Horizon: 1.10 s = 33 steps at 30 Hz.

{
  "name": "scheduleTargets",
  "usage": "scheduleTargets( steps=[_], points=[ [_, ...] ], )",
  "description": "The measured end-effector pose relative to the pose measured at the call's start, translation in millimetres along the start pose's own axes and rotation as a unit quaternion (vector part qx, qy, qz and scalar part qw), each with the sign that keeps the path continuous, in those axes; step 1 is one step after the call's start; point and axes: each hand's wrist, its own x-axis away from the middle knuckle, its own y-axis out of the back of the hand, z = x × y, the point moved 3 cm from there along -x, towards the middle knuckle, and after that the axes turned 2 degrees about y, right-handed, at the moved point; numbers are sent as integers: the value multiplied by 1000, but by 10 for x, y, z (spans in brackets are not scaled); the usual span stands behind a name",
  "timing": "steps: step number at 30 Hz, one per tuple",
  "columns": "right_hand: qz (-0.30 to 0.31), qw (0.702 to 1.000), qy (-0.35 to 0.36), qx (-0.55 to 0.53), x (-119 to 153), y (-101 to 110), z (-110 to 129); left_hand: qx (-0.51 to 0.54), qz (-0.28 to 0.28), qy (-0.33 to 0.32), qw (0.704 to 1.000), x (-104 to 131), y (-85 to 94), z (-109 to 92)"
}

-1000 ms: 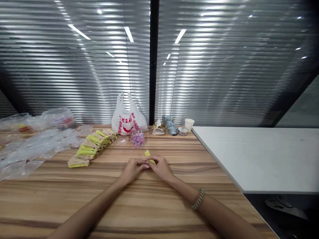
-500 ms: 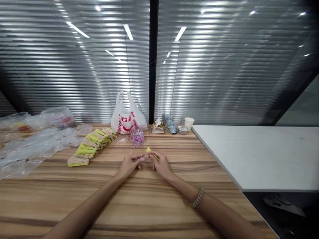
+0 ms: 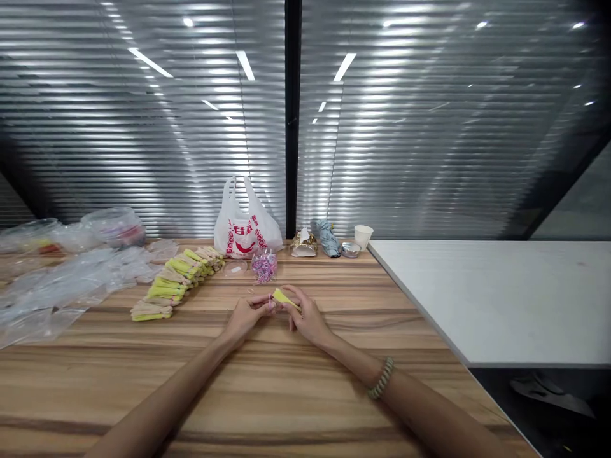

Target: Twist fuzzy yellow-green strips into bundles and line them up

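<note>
Over the middle of the wooden table, my right hand [image 3: 308, 320] is closed on a small yellow bundle [image 3: 285, 299], which lies tilted between thumb and fingers. My left hand [image 3: 247, 318] meets it from the left, its thumb and fingertips pinching a thin pink band [image 3: 270, 300]. Just beyond the hands stands a clear container of pink and purple bands [image 3: 264, 265], some spilling at its front. To the left, a long row of yellow and beige bundles [image 3: 174, 280] runs diagonally across the table.
A white plastic bag [image 3: 247, 222] stands at the back beside a clear lid [image 3: 235, 268]. Further right are a gold tissue pack [image 3: 303, 243], a blue-grey cloth item [image 3: 328, 238], a round tin [image 3: 350, 249] and a paper cup [image 3: 363, 236]. Clear plastic bags [image 3: 71, 280] cover the left side.
The yellow bundle has turned in my right hand and more of its yellow side shows. My right fingers have shifted around it. My left hand has hardly moved.
</note>
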Motion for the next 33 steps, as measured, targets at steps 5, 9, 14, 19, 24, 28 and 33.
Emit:
scheduleTargets(
  steps=[5,9,14,19,24,28,33],
  points=[
    [11,999,6,44,5,-4,-10,21,4,-12,1000,14,-8,-35],
    [12,998,25,62,10,-3,-12,16,-4,-19,1000,19,-16,-47],
    [17,992,35,120,24,-5,-21,17,-30,0,999,25,-30,-36],
    [33,978,77,190,33,-17,-33,-22,-42,-7,999,27,-21,-28],
    [50,960,121,248,51,-20,-14,-106,-25,-37,993,19,-31,-19],
    [48,943,105,312,73,-19,15,-133,-22,-49,990,3,-44,14],
    [40,920,86,380,87,-28,65,-136,-3,-47,990,-9,-45,16]
  ],
)
